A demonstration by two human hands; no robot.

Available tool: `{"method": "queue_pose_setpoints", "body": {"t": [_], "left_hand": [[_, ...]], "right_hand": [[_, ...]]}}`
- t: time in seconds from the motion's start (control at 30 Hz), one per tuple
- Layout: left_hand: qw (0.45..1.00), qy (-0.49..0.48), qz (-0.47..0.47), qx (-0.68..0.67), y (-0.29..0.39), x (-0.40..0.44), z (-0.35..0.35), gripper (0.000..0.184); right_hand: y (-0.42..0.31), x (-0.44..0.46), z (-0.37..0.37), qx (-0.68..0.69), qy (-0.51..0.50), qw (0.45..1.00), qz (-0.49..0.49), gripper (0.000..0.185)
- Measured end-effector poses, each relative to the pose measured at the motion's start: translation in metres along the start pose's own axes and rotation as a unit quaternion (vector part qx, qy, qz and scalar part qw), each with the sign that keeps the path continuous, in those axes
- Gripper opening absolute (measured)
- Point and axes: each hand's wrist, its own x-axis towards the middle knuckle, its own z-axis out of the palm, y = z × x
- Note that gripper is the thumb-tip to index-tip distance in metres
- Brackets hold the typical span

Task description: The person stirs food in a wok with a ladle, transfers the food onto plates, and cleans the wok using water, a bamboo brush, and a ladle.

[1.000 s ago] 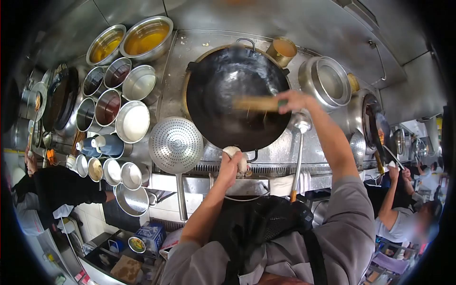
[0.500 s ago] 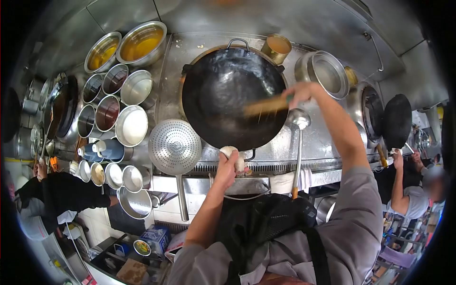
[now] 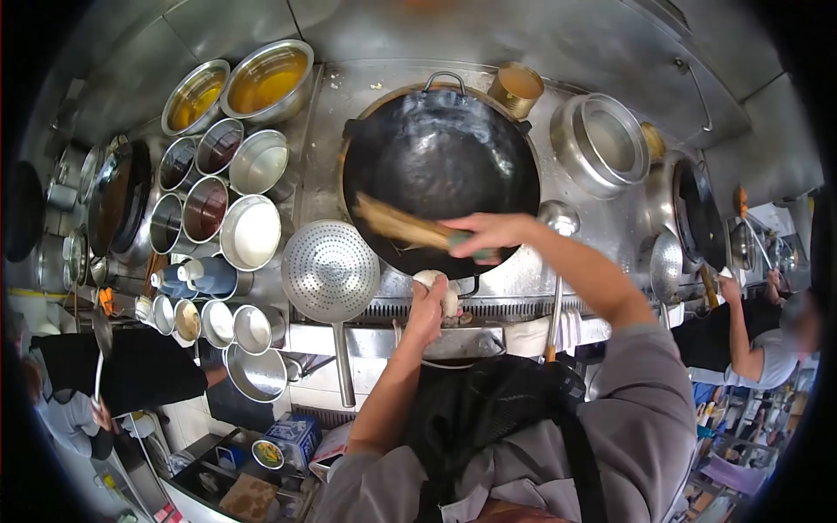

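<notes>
A large black wok point(image 3: 445, 161) sits on the steel range, its inside dark and shiny. My right hand point(image 3: 497, 234) is closed around the green-bound end of a bamboo brush point(image 3: 397, 223). The bristles point left, over the wok's near-left side; motion blurs them slightly. At the wok's front rim, my left hand point(image 3: 425, 314) grips a whitish cloth point(image 3: 431, 278), close beside the near loop handle point(image 3: 472, 286). Whether the cloth wraps the rim is hidden by my fingers.
Left of the wok lies a perforated strainer point(image 3: 330, 270); a ladle point(image 3: 559, 218) rests at its right. Several metal pots of seasonings and two bowls of yellow liquid point(image 3: 268, 80) stand left. A tin can point(image 3: 517, 87) stands behind. Co-workers point(image 3: 763, 340) are at both sides.
My right hand has swept the brush leftward and nearer to me across the wok. My left hand keeps its grip at the rim. The left co-worker now shows a ladle-like utensil.
</notes>
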Motion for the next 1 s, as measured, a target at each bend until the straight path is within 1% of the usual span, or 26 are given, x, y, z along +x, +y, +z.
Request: {"method": "queue_pose_setpoints", "body": {"t": [0.03, 0.1, 0.13, 0.17, 0.2, 0.23, 0.27, 0.3, 0.33, 0.37, 0.4, 0.43, 0.47, 0.5, 0.53, 0.57, 0.6, 0.67, 0.73, 0.8, 0.83, 0.87, 0.9, 0.93, 0.97, 1.0], "left_hand": [[1.0, 0.007, -0.009, 0.016, -0.001, 0.0, 0.0, 0.036], [0.999, 0.006, -0.014, 0.035, 0.003, 0.001, 0.005, 0.036], [0.999, 0.009, -0.022, 0.031, 0.006, -0.002, 0.008, 0.04], [0.999, 0.012, -0.029, 0.028, 0.009, -0.004, 0.01, 0.043], [0.999, 0.011, -0.029, 0.028, 0.008, -0.003, 0.01, 0.043], [0.999, 0.013, -0.024, 0.025, 0.004, -0.002, 0.007, 0.042], [0.999, 0.017, -0.02, 0.022, 0.003, -0.002, 0.003, 0.041], [0.999, 0.017, -0.02, 0.023, 0.002, -0.005, -0.004, 0.041], [1.0, 0.017, -0.007, 0.025, 0.002, -0.011, -0.017, 0.042], [0.999, 0.017, 0.005, 0.027, 0.003, -0.019, -0.03, 0.042], [0.998, 0.039, 0.044, 0.038, 0.017, -0.044, -0.032, 0.042], [0.988, 0.062, 0.103, 0.092, 0.009, -0.048, -0.056, 0.043], [0.972, 0.083, 0.161, 0.147, -0.001, -0.053, -0.086, 0.044], [0.954, 0.104, 0.166, 0.229, -0.004, -0.064, -0.11, 0.048], [0.928, 0.123, 0.171, 0.308, -0.003, -0.075, -0.129, 0.051], [0.912, 0.145, 0.13, 0.362, 0.002, -0.089, -0.139, 0.067], [0.91, 0.141, 0.127, 0.368, 0.002, -0.096, -0.148, 0.067], [0.867, 0.107, 0.085, 0.479, 0.001, -0.096, -0.162, 0.066], [0.87, 0.066, 0.102, 0.477, -0.002, -0.092, -0.167, 0.07], [0.721, 0.095, 0.228, 0.647, -0.008, -0.087, -0.171, 0.075], [0.716, 0.082, 0.23, 0.654, -0.015, -0.082, -0.179, 0.075], [0.738, 0.112, 0.235, 0.623, -0.023, -0.077, -0.186, 0.078], [0.758, 0.141, 0.24, 0.59, -0.028, -0.074, -0.191, 0.081], [0.755, 0.129, 0.245, 0.595, -0.024, -0.078, -0.185, 0.081], [0.745, 0.138, 0.265, 0.596, -0.022, -0.084, -0.179, 0.083], [0.736, 0.148, 0.285, 0.596, -0.021, -0.089, -0.174, 0.085]], "right_hand": [[0.028, -0.016, -0.028, -0.081, -0.037, 0.996, 0.009, 0.09], [0.024, -0.059, -0.09, -0.174, -0.001, 0.977, 0.121, 0.082], [0.001, -0.088, -0.109, -0.18, 0.067, 0.956, 0.222, 0.078], [0.017, -0.096, -0.131, -0.333, 0.258, 0.889, 0.177, 0.074], [0.014, -0.102, -0.131, -0.465, 0.43, 0.764, 0.121, 0.07], [0.014, -0.1, -0.126, -0.465, 0.431, 0.764, 0.121, 0.07], [0.019, -0.095, -0.115, -0.342, 0.603, 0.721, -0.027, 0.066], [0.017, -0.093, -0.095, -0.196, 0.733, 0.628, -0.173, 0.063], [0.024, -0.095, -0.075, -0.196, 0.731, 0.63, -0.171, 0.063], [0.033, -0.095, -0.051, -0.097, 0.755, 0.623, -0.181, 0.062], [0.051, -0.096, -0.022, -0.052, 0.762, 0.62, -0.177, 0.061], [0.069, -0.096, 0.007, -0.007, 0.769, 0.615, -0.174, 0.061], [0.084, -0.101, 0.046, 0.016, 0.752, 0.643, -0.144, 0.062], [0.1, -0.106, 0.086, 0.036, 0.733, 0.671, -0.112, 0.062], [0.138, -0.102, 0.114, 0.042, 0.718, 0.693, -0.056, 0.066], [0.185, -0.088, 0.14, -0.097, 0.755, 0.647, -0.052, 0.071], [0.152, -0.101, 0.173, 0.043, 0.684, 0.727, 0.038, 0.073], [0.195, -0.083, 0.191, 0.016, 0.665, 0.744, 0.057, 0.069], [0.218, -0.073, 0.198, -0.041, 0.652, 0.749, 0.106, 0.064], [0.252, -0.071, 0.18, -0.119, 0.599, 0.779, 0.145, 0.056], [0.251, -0.08, 0.17, -0.286, 0.522, 0.786, 0.168, 0.054], [0.249, -0.084, 0.167, -0.276, 0.532, 0.782, 0.173, 0.054], [0.228, -0.092, 0.165, -0.248, 0.616, 0.715, 0.218, 0.054], [0.217, -0.1, 0.163, -0.217, 0.691, 0.638, 0.261, 0.056], [0.234, -0.099, 0.155, -0.209, 0.699, 0.63, 0.265, 0.056], [0.257, -0.094, 0.147, -0.217, 0.673, 0.643, 0.293, 0.056]]}}
